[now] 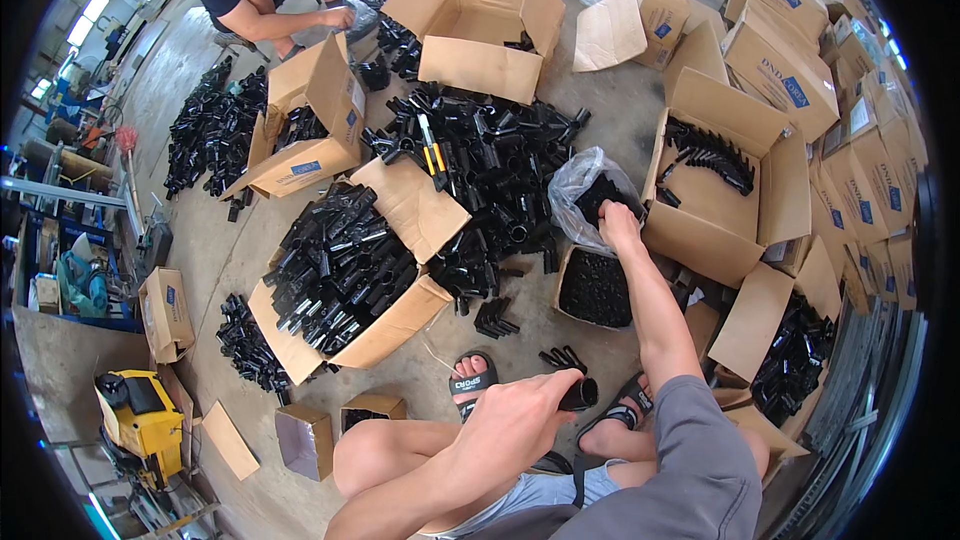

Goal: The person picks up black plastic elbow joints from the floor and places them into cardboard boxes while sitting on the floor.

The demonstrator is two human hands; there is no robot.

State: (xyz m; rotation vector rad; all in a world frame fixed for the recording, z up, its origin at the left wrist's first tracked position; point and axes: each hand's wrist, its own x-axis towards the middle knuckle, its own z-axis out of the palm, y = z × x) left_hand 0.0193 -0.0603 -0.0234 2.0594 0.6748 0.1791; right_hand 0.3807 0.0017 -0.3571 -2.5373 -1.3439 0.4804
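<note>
My left hand, above my knees, is closed around a black plastic tube fitting with its round open end showing. Several thin black pieces show just beyond it; whether they belong to the fitting I cannot tell. My right hand reaches forward into a clear plastic bag of small black parts. Its fingers are bent together among the parts, and their tips are hidden. Just below the bag stands a small carton filled with small black pieces.
An open carton holding rows of black fittings stands right of the bag. A heaped carton and a loose pile of black fittings, with a yellow-handled tool on it, lie ahead. Another person sits at upper left.
</note>
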